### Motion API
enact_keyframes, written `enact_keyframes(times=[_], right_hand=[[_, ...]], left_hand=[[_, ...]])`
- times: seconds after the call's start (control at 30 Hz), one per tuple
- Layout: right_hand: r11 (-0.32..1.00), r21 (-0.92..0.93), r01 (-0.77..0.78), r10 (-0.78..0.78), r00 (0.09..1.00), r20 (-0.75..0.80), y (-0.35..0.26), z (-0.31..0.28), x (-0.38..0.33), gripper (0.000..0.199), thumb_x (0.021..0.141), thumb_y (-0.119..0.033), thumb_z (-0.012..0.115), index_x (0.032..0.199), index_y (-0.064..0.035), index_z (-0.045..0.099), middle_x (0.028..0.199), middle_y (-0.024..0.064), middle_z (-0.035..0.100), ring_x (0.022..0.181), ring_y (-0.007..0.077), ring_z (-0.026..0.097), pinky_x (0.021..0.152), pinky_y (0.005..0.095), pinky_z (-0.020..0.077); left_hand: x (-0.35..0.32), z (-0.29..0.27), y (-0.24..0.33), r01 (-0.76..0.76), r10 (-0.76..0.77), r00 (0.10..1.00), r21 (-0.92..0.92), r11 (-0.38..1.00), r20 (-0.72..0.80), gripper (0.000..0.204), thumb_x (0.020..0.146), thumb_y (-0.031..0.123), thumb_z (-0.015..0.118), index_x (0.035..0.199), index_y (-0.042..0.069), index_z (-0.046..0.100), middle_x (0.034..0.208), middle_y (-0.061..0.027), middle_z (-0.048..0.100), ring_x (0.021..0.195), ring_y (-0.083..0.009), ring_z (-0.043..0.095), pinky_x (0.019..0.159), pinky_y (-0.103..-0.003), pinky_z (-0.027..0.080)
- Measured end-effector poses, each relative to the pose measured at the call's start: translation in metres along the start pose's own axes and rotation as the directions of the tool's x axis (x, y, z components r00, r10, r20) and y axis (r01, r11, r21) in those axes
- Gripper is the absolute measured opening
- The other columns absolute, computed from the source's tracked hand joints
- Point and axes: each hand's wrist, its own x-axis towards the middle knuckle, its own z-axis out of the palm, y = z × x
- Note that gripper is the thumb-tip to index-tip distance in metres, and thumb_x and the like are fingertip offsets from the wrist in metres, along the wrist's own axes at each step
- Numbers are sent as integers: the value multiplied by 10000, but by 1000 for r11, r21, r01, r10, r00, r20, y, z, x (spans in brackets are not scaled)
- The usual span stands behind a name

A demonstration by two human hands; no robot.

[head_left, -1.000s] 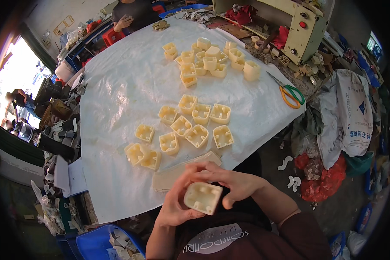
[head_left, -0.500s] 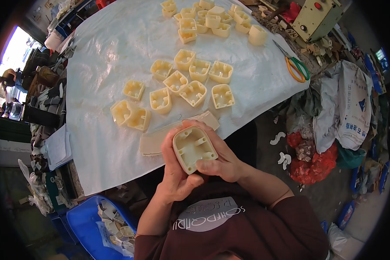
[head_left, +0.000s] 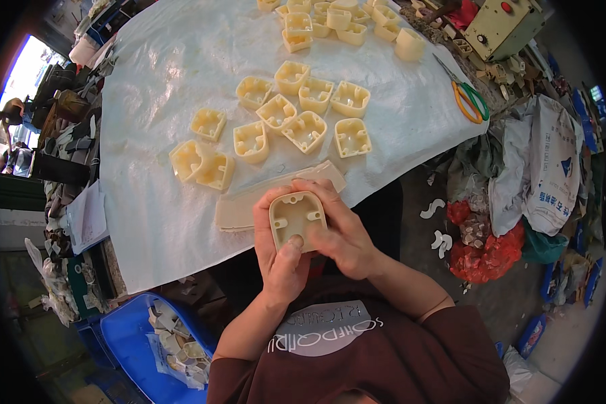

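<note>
Between my two hands is a cream plastic box [head_left: 297, 217], hollow side up, with rounded corners and small screw posts inside. My left hand [head_left: 279, 262] grips its left side, the thumb over the near rim. My right hand [head_left: 343, 236] wraps the right side; its thumb is slightly blurred near the near right corner. Just beyond the hands a flat beige pad [head_left: 239, 205] lies on the white sheet [head_left: 158, 229]. Several similar cream boxes [head_left: 304, 132] are spread on the sheet past the pad, mostly hollow side up.
More cream boxes [head_left: 337, 20] are heaped at the far side. Scissors [head_left: 470, 101] with orange and green handles lie at the sheet's right edge. A blue bin [head_left: 128, 343] of scraps stands at lower left. White sacks [head_left: 549, 168] and a red bag [head_left: 481, 256] sit on the right.
The box has turned in my hands and now faces more squarely up. My left thumb has moved onto its near rim, and my right thumb has shifted off toward the right.
</note>
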Motion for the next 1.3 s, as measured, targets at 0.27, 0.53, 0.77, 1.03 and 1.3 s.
enact_keyframes(times=[0.27, 0.53, 0.77, 1.03, 1.3], right_hand=[[805, -526, 274, -223, 962, 160, 6, -16, 3, 949, 569, -271, 861, 1329, -12, 357, 1256, 127, 425, 1187, 271, 393, 992, 373, 339], [737, -595, 319, -280, 946, 160, -2, -6, 2, 759, 640, -266, 797, 1258, -23, 430, 1193, 129, 474, 1103, 326, 408, 952, 434, 308], [812, -448, 374, -263, 920, 291, 5, -12, 4, 790, 609, -272, 810, 1260, -29, 435, 1199, 122, 475, 1102, 326, 413, 949, 450, 327], [945, -254, 207, -160, 968, 196, 5, -7, 3, 405, 828, -234, 585, 1171, -31, 515, 1130, 123, 504, 1051, 276, 464, 880, 377, 400], [980, 130, -153, 117, 962, 247, 5, -18, 16, 149, 926, -143, 496, 952, -26, 586, 936, 37, 567, 854, 110, 542, 724, 248, 453]], left_hand=[[5, -23, 8, 214, -159, 958, -227, 950, 240, 771, 802, 583, 544, 1331, 85, 289, 1154, -168, 466, 970, -298, 549, 746, -389, 512], [-1, -21, 6, 210, -199, 967, -53, 976, 158, 649, 810, 367, 555, 1353, 138, 284, 1168, -144, 463, 971, -263, 550, 750, -372, 513], [5, -23, 23, 406, -374, 914, -340, 848, 158, 575, 873, 334, 528, 1343, 69, 332, 1128, -127, 507, 983, -242, 565, 756, -354, 526], [-2, -18, 13, 264, -272, 956, 86, 961, 114, 701, 843, 539, 494, 1339, 89, 286, 1117, -136, 505, 883, -260, 602, 639, -367, 548], [-5, 7, 13, 258, -255, 966, -281, 924, 46, 868, 801, 611, 531, 1399, 98, 167, 1149, -138, 490, 938, -247, 596, 677, -340, 550]])
